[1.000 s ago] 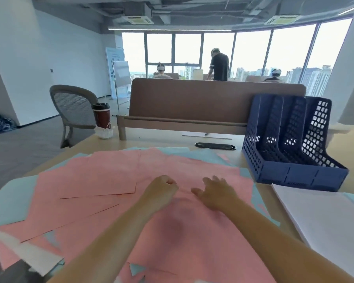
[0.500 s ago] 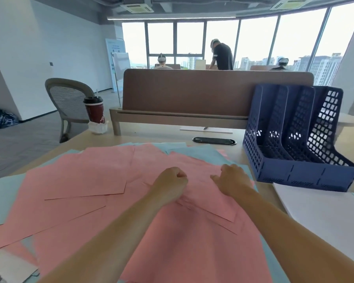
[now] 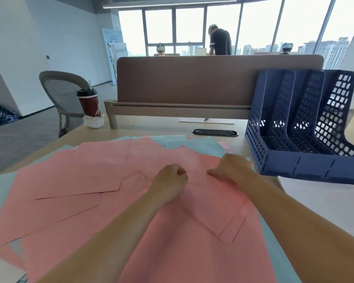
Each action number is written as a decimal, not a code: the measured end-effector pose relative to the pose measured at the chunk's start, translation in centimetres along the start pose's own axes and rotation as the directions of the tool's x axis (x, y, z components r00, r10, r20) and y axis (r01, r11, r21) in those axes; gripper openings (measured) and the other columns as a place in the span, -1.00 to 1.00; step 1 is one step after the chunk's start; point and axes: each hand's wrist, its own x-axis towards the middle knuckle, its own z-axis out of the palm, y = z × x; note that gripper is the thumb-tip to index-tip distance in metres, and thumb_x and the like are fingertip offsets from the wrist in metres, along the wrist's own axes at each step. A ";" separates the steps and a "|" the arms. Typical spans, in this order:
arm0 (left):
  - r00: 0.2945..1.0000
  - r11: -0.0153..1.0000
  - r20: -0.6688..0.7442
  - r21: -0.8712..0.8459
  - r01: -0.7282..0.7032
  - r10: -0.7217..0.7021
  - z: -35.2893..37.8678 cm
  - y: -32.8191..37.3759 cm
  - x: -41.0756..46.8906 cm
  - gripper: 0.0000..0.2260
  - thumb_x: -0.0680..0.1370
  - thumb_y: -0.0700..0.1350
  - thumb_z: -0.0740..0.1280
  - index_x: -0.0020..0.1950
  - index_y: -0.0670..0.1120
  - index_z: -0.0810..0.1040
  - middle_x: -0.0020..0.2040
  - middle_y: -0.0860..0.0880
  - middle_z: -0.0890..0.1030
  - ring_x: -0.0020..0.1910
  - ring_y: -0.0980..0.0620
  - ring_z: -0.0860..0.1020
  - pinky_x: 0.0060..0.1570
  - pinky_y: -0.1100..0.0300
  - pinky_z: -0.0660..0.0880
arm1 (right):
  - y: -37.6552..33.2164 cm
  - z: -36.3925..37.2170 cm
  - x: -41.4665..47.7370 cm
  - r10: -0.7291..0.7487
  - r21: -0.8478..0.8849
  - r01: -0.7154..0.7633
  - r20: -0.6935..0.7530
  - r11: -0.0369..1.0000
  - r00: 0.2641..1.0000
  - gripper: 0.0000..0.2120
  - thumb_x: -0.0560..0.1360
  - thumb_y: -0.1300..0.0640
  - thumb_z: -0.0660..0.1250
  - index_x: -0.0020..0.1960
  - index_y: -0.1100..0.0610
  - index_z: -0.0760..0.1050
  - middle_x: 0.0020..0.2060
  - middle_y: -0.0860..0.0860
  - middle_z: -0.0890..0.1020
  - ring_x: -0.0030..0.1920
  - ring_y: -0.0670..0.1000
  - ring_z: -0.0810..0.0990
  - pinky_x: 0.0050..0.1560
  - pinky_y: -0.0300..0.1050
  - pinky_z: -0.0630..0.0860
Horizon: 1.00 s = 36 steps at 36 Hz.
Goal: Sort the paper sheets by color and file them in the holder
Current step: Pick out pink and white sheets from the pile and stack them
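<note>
Fingers of the left hand [image 3: 169,183] are shown curled tight, knuckles resting on the pink sheets [image 3: 90,180]. Whether a sheet is pinched beneath them cannot be told. The fingers [image 3: 212,172] of the right hand [image 3: 232,167] are bent, tips set down on the same pink layer; any grip on an edge is hidden.

The pink sheets are spread loosely overlapped across the desk [image 3: 151,130], with pale blue sheets [image 3: 194,142] showing beneath at the far and side margins. A white stack [image 3: 325,205] lies at the right, just in front of the dark blue holder [image 3: 307,160] — three slots, no paper seen in them.

The paper is judged light, limp and prone to sliding. It is probably best pressed flat, drawn together and taken by a free corner or squared edge — never by the middle, where creasing is likely.
</note>
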 end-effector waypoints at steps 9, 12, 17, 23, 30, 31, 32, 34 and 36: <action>0.998 0.999 -0.037 0.016 0.045 -0.044 -1.7 -0.4 -3.3 -0.80 0.53 -0.13 0.25 0.06 -0.09 0.63 0.07 -0.04 0.64 0.06 -0.06 0.58 0.05 0.13 0.50 | 0.2 -1.5 -3.5 0.000 0.075 -0.005 0.067 0.997 0.998 -0.84 0.49 0.16 0.35 -0.22 0.15 0.41 -0.24 0.06 0.55 -0.17 0.09 0.59 -0.15 -0.09 0.52; 0.994 0.996 -0.069 0.043 0.083 -0.079 -2.6 -0.5 -5.0 -0.81 0.53 -0.15 0.25 0.05 -0.13 0.62 0.05 -0.08 0.65 0.06 -0.09 0.57 0.03 0.14 0.48 | 0.5 -2.0 -5.8 0.028 0.087 -0.033 0.061 0.996 0.998 -0.83 0.50 0.18 0.33 -0.23 0.16 0.39 -0.20 0.07 0.55 -0.11 0.10 0.61 -0.12 -0.08 0.55; 0.975 0.981 -0.128 0.050 0.187 -0.179 -4.8 -0.8 -8.5 -0.77 0.49 -0.20 0.20 -0.01 -0.24 0.62 0.00 -0.23 0.64 0.05 -0.20 0.59 -0.04 0.11 0.47 | 1.0 -2.5 -10.4 0.061 0.085 -0.068 0.080 0.994 0.995 -0.92 0.54 0.24 0.25 -0.14 0.19 0.42 -0.11 0.08 0.55 -0.02 0.11 0.60 -0.04 -0.07 0.55; 0.968 0.968 -0.048 0.036 0.249 -0.247 -6.3 -1.6 -11.5 -0.71 0.53 -0.17 0.23 0.06 -0.38 0.55 0.09 -0.33 0.59 -0.02 -0.24 0.57 -0.35 0.15 0.26 | 2.0 -1.2 -14.5 0.081 0.036 -0.082 0.024 0.996 0.996 -0.83 0.52 0.25 0.21 -0.25 0.13 0.38 -0.20 0.04 0.56 -0.12 0.12 0.56 -0.22 -0.09 0.44; 0.966 0.967 -0.053 -0.034 0.251 -0.253 -6.9 -1.1 -13.5 -0.81 0.51 -0.22 0.23 -0.31 -0.20 0.42 -0.36 -0.06 0.36 -0.40 -0.02 0.30 -0.44 0.19 0.17 | 1.5 -0.3 -17.1 0.005 0.050 -0.009 0.068 0.999 0.998 -0.86 0.56 0.27 0.18 -0.18 0.18 0.40 0.13 0.16 0.62 0.14 0.19 0.60 0.15 0.00 0.55; 0.964 0.964 -0.053 -0.059 0.258 -0.261 -6.9 -1.1 -13.5 -0.81 0.51 -0.23 0.23 -0.32 -0.19 0.41 -0.36 -0.06 0.36 -0.41 -0.02 0.30 -0.45 0.19 0.17 | 1.4 -0.2 -17.2 0.001 0.038 -0.004 0.081 0.999 0.997 -0.89 0.56 0.28 0.17 -0.12 0.19 0.44 0.17 0.18 0.61 0.17 0.20 0.59 0.20 0.04 0.54; 0.961 0.961 -0.056 -0.081 0.265 -0.270 -6.9 -1.1 -13.5 -0.79 0.51 -0.24 0.23 -0.33 -0.16 0.39 -0.36 -0.06 0.36 -0.41 -0.02 0.29 -0.45 0.19 0.16 | 1.3 -0.2 -17.5 0.000 0.029 -0.003 0.099 1.000 0.995 -0.85 0.57 0.28 0.16 0.00 0.20 0.50 0.22 0.20 0.58 0.20 0.21 0.57 0.25 0.06 0.51; 0.957 0.954 -0.056 -0.117 0.277 -0.285 -6.9 -1.2 -13.6 -0.78 0.51 -0.26 0.23 -0.34 -0.14 0.36 -0.36 -0.08 0.36 -0.42 -0.02 0.28 -0.47 0.19 0.14 | 1.2 0.0 -17.8 -0.018 0.004 0.018 0.120 1.000 0.993 -0.70 0.58 0.29 0.14 0.24 0.28 0.51 0.27 0.21 0.54 0.25 0.21 0.55 0.26 0.04 0.49; 0.953 0.948 -0.051 -0.137 0.288 -0.297 -6.7 -1.4 -13.5 -0.79 0.52 -0.27 0.23 -0.32 -0.14 0.37 -0.32 -0.09 0.39 -0.41 -0.02 0.30 -0.47 0.19 0.15 | 0.8 -0.2 -18.8 -0.036 -0.028 0.040 0.134 0.999 0.990 -0.68 0.59 0.28 0.14 0.29 0.31 0.50 0.27 0.22 0.54 0.26 0.22 0.54 0.24 0.02 0.49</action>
